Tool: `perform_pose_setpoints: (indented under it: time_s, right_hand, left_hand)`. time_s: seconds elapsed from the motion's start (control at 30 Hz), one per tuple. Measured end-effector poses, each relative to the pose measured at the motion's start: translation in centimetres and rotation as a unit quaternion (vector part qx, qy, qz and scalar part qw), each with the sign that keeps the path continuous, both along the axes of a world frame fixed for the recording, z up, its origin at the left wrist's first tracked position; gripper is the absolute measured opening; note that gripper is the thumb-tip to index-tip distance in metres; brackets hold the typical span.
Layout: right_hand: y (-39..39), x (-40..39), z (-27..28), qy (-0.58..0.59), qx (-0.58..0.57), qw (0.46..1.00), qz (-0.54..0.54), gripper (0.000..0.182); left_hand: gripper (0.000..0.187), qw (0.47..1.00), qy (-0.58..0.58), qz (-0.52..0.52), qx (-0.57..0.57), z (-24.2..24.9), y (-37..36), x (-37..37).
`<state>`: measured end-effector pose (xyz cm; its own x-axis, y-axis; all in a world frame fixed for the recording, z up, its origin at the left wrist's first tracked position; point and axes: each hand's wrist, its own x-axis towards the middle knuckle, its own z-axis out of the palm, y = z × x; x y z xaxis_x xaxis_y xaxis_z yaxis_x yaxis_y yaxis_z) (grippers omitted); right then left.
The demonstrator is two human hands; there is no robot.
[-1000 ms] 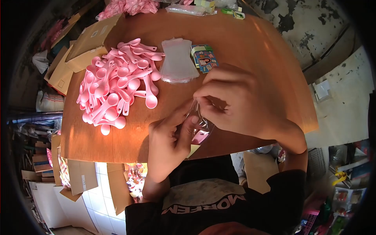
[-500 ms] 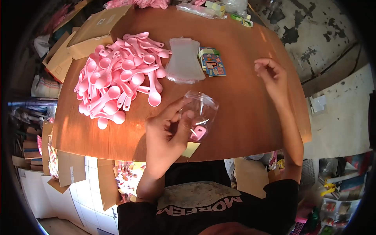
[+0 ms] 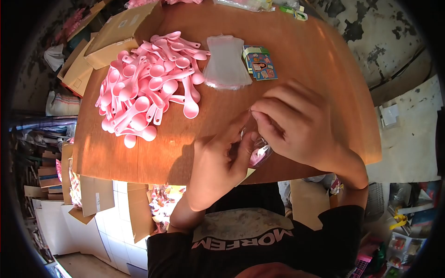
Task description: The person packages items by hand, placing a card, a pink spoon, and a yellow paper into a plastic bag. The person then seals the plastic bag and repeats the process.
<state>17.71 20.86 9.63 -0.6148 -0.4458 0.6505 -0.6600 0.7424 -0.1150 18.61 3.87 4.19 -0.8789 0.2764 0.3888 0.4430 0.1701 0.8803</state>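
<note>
Clear plastic bag (image 3: 265,149) with a pink piece (image 3: 256,157) inside is up in front of the person over the near edge of the table (image 3: 324,60), mostly covered by fingers now. Left hand (image 3: 217,169) has it pinched between thumb and fingers, same grip as half a second ago.

Big change is the right hand (image 3: 295,125). Half a second back it was out to the right, well apart from the bag, with its fingers loosely curled, and you could see the bag's wide top. Now it's back at the top end, thumb and forefinger closed together right by the left fingertips, pretty close to the pose from a second ago. Can't tell if there's any film between them, it's too small to make out.

A pale yellow corner (image 3: 247,176) pokes out below the left hand, as before. The pink spoon pile (image 3: 143,83), the stack of flat bags (image 3: 227,62) and the printed cards (image 3: 263,66) beside it are all sitting in the same arrangement.
</note>
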Motion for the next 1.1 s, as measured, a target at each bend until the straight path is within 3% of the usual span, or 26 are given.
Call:
perform_pose_setpoints:
  time_s: [0.07,0.1,0.13,0.17,0.23,0.3,0.37,0.43,0.47,0.5,0.53,0.57,0.63,0.77,0.97,1.03,1.1]
  right_hand:
    - [0.3,0.1,-0.3,-0.053,-0.027,0.998,0.011,0.009]
    - [0.5,0.1,-0.4,-0.208,-0.169,0.963,0.037,0.006]
    - [0.8,0.2,-0.5,-0.353,-0.303,0.883,0.061,0.005]
    - [1.3,-0.1,-0.8,-0.356,-0.301,0.882,0.061,0.005]
    - [3.3,-1.9,-1.7,-0.472,-0.557,0.67,0.135,0.015]
    - [6.5,-4.0,-2.2,-0.462,-0.588,0.661,0.057,0.019]
    - [11.9,-7.4,-3.7,-0.36,-0.623,0.689,-0.085,0.02]
    - [20.2,-10.6,-6.8,-0.135,-0.452,0.841,-0.266,0.017]
    - [21.3,-10.6,-7.2,-0.132,-0.447,0.842,-0.271,0.017]
    - [22.1,-10.3,-7.3,-0.073,-0.278,0.883,-0.372,0.015]
    - [22.8,-10.2,-7.5,-0.011,-0.098,0.885,-0.456,0.013]
    - [23.2,-10.1,-8.2,-0.008,-0.094,0.884,-0.459,0.013]
    - [23.1,-9.4,-9.3,-0.073,-0.01,0.942,-0.327,0.012]
    - [24.3,-8.9,-8.7,-0.157,0.068,0.949,-0.266,0.018]
    - [20.7,-8.1,-5.0,-0.18,-0.037,0.913,-0.364,0.023]
    - [18.0,-7.6,-4.7,-0.139,-0.106,0.941,-0.291,0.021]
    - [14.8,-7.1,-4.5,-0.231,-0.215,0.926,-0.207,0.018]
  left_hand:
    - [0.029,1.0,0.002,-0.012,0.013,-0.2,-0.4,0.1]
    - [0.029,0.996,-0.062,-0.037,0.054,-0.1,-0.7,0.1]
    - [0.029,0.986,-0.125,-0.061,0.096,-0.1,-1.1,0.1]
    - [0.029,0.985,-0.128,-0.059,0.097,-0.3,-1.3,0.0]
    - [0.031,0.958,-0.152,-0.041,0.239,-0.8,-1.7,-0.3]
    - [0.033,0.956,-0.141,-0.038,0.254,-0.9,-2.4,-0.7]
    - [0.034,0.961,-0.1,0.021,0.255,-2.0,-2.8,-1.2]
    - [0.034,0.962,-0.094,0.026,0.254,-2.2,-3.0,-1.3]
    - [0.034,0.96,-0.11,0.023,0.257,-1.6,-3.1,-1.1]
    - [0.034,0.958,-0.125,0.02,0.259,-1.3,-3.1,-1.0]
    - [0.034,0.959,-0.12,0.02,0.256,-1.4,-2.9,-1.1]
    - [0.034,0.958,-0.12,0.016,0.26,-1.4,-2.8,-1.2]
    - [0.033,0.953,-0.127,0.019,0.273,-1.5,-2.5,-1.4]
    - [0.028,0.945,-0.157,0.048,0.284,-1.3,-2.1,-1.5]
    - [0.027,0.955,-0.153,0.054,0.248,-1.8,-1.9,-1.6]
    - [0.027,0.959,-0.144,0.057,0.238,-1.7,-1.9,-1.7]
    - [0.029,0.956,-0.147,0.024,0.252,-1.4,-1.9,-1.5]
